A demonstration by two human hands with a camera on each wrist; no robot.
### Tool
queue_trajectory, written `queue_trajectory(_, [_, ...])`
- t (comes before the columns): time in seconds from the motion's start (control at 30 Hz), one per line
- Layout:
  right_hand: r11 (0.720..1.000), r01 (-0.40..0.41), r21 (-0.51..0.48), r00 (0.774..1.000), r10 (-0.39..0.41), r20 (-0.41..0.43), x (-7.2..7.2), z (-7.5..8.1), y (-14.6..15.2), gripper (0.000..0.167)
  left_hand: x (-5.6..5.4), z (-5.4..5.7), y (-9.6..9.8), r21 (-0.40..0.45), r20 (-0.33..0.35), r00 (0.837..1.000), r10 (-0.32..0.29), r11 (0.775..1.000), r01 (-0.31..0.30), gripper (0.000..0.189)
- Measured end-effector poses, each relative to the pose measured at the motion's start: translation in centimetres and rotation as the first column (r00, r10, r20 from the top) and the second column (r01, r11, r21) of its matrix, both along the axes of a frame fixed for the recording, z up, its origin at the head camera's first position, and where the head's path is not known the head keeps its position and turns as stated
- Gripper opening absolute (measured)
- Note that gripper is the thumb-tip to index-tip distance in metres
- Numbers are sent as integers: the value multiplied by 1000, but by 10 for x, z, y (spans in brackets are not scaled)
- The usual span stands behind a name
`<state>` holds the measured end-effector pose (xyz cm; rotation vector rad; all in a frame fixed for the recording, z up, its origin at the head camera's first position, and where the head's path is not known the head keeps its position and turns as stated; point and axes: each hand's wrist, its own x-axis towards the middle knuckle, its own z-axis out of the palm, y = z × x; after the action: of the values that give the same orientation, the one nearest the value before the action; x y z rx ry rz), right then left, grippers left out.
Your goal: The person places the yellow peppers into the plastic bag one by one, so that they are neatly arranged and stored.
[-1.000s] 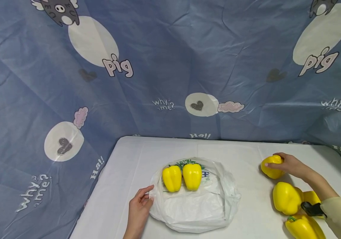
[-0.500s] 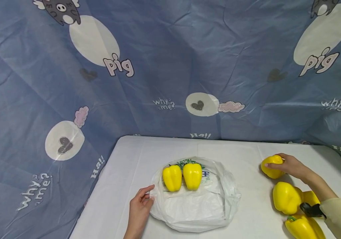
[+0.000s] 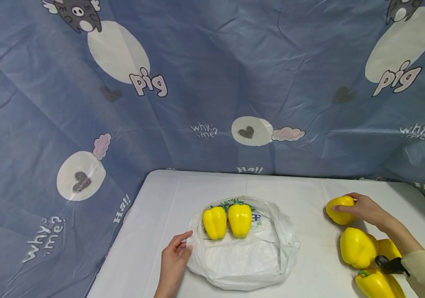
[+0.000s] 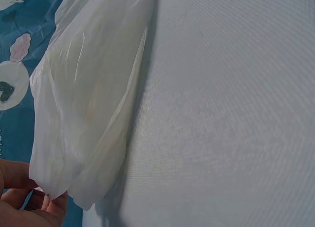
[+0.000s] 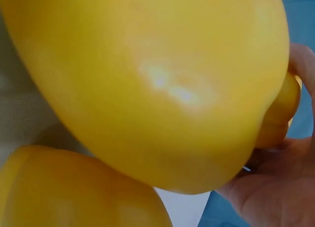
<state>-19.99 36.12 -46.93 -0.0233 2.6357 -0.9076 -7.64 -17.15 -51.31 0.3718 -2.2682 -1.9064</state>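
Note:
At its left edge, my left hand pinches a white plastic bag, whose mouth is spread wide on the table. Two yellow bell peppers lie side by side in the bag: a left pepper and a right pepper. The left wrist view shows the bag's side hanging from the fingertips. Over at the right, my right hand grips another yellow bell pepper, thumb on its near side. In the right wrist view that held pepper is mostly hidden behind a nearer pepper.
Nearer the person than the held pepper, several yellow peppers sit close together, among them an upright pepper and a lying pepper. The right forearm passes over this group. A blue patterned cloth hangs behind the white table.
The right hand and the pepper it grips have shifted very slightly toward the person. The left hand, the bag and the other peppers stay where they were.

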Motion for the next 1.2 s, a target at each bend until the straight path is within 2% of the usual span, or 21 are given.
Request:
queue_trajectory(0.37, [998, 25, -63, 1000, -26, -2, 4, 2, -2, 83, 1, 2, 1, 15, -17, 1000, 2, 1000, -2, 41])
queue_trajectory(0.8, [985, -6, -171, 999, -1, -43, 12, 4, -5, 82, 1, 2, 1, 15, -10, 1000, 5, 1000, -5, 41])
queue_trajectory(1.03, [984, -36, -175, 997, 24, -72, 15, 7, -6, 84, 1, 1, 1, 17, -6, 1000, 5, 1000, -5, 41])
queue_trajectory(1.2, [984, -19, -178, 997, 5, -78, 15, 12, -9, 84, 1, 1, 1, 23, -21, 1000, 2, 1000, -2, 41])
